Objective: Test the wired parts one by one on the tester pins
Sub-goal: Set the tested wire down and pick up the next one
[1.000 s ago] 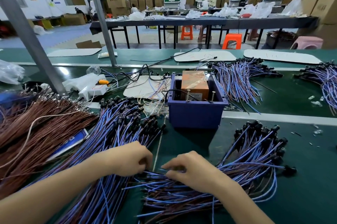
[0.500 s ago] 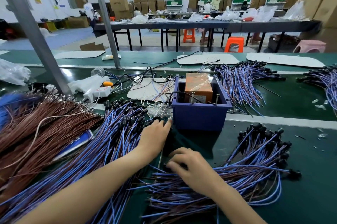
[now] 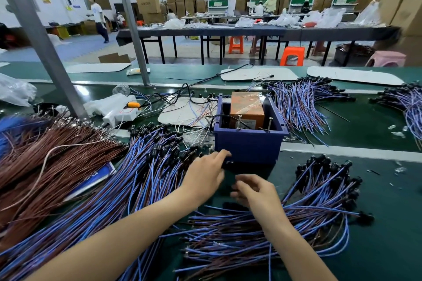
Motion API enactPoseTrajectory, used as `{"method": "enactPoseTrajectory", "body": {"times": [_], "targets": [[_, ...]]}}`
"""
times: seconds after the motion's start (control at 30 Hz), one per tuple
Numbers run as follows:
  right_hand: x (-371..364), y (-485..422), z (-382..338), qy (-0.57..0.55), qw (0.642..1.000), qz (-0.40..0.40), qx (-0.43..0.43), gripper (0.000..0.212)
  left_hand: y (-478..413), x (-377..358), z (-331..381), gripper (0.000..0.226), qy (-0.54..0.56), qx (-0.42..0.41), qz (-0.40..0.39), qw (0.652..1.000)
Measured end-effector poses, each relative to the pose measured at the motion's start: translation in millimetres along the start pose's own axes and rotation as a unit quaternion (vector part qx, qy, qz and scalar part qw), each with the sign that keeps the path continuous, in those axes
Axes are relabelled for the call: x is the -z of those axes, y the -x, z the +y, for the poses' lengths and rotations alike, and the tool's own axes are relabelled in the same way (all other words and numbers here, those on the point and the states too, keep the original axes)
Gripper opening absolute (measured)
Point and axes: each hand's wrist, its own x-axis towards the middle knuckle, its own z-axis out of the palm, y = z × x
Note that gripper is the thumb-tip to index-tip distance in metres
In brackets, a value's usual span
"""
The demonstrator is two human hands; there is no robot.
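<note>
Hands: left hand (image 3: 205,174) pinches black wired part (image 3: 228,163) beside blue box (image 3: 246,146); right hand (image 3: 259,192) curled, hold unclear.

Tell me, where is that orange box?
In the head view the orange box sits inside the blue bin, at the middle of the bench, just beyond the left hand.

Desk (image 3: 383,253): dark green, crossed by a pale grey strip.
Wired parts (image 3: 308,207): blue and brownish wires, black ends.
Left wire pile (image 3: 45,166): reddish brown.
Bin (image 3: 246,146): dark blue-violet.
Block in the bin (image 3: 247,107): orange, glossy.
Mats (image 3: 351,75): white.
Stools (image 3: 292,54): orange.
Far-right stool (image 3: 386,58): pink.
</note>
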Motion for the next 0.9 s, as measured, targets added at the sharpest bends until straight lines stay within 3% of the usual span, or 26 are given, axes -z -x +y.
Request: {"method": "enactPoseTrajectory", "body": {"times": [0.07, 0.13, 0.4, 0.57, 0.63, 0.7, 0.8, 0.83, 0.9], "targets": [[-0.3, -1.9, -5.9, -0.106, 0.994, 0.009, -0.035, 0.011, 4.8, 8.3, 16.6, 0.044, 0.108, -0.04, 0.048, 0.992], [-3.1, -3.8, -11.7, -0.187, 0.981, 0.001, -0.06, 0.015, 5.2, 11.7, 26.4, 0.046, 0.143, -0.07, 0.073, 0.984], [-15.5, -6.7, -22.7, -0.254, 0.962, 0.076, -0.067, 0.015, 4.7, 13.0, 14.9, 0.039, 0.23, -0.092, 0.064, 0.967], [-15.7, -10.0, -29.5, -0.367, 0.918, 0.141, -0.056, 0.013, 7.4, 9.4, 4.5, 0.024, 0.288, -0.018, 0.086, 0.953], [-3.0, -12.5, -33.5, -0.402, 0.901, 0.161, -0.04, 0.013, 7.8, 10.1, -7.2, 0.024, 0.272, 0.037, 0.076, 0.958], [17.6, -13.9, -38.4, -0.422, 0.886, 0.191, -0.016, 0.013, 6.6, 12.0, -21.0, 0.025, 0.188, 0.082, 0.053, 0.977], [47.4, -14.4, -49.1, -0.436, 0.874, 0.212, 0.022, 0.016, 12.7, 19.2, -24.9, 0.032, 0.12, 0.073, 0.067, 0.988], [54.9, -14.4, -53.7, -0.444, 0.87, 0.21, 0.033, 0.017, 16.5, 21.7, -17.4, 0.036, 0.162, 0.044, 0.038, 0.985], [64.6, -14.5, -63.0, -0.45, 0.867, 0.207, 0.054, 0.018, 25.9, 22.8, 6.6, 0.039, 0.288, 0.008, -0.091, 0.953]]}}
